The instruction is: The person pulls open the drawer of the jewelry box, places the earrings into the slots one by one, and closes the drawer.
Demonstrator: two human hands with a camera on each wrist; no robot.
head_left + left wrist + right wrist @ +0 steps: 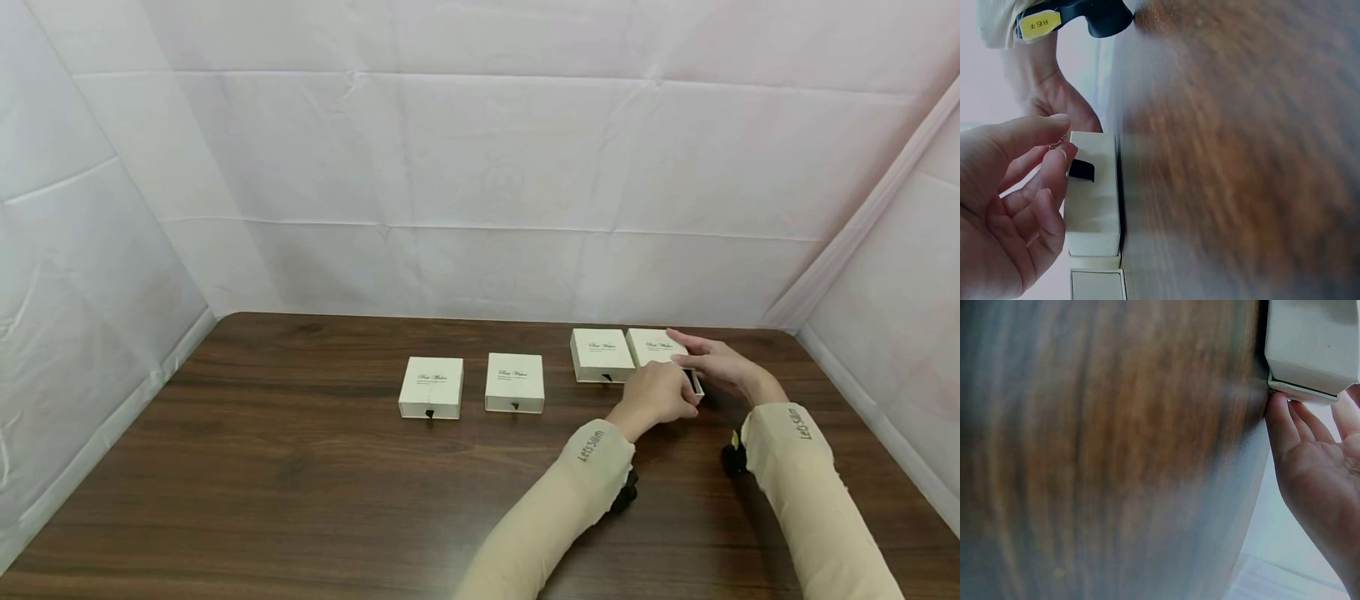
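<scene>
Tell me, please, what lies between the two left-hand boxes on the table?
Only bare wooden table separates the leftmost box from the second box, as the head view shows.

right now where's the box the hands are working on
In the head view the rightmost box sits at the far right of the table, touching its neighbour box, with the right hand on it and the left hand just before it.

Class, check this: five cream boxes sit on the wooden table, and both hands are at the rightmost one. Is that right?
Not quite: the head view shows four boxes, not five. The rest holds: both the left hand and the right hand are at the rightmost box on the table.
</scene>
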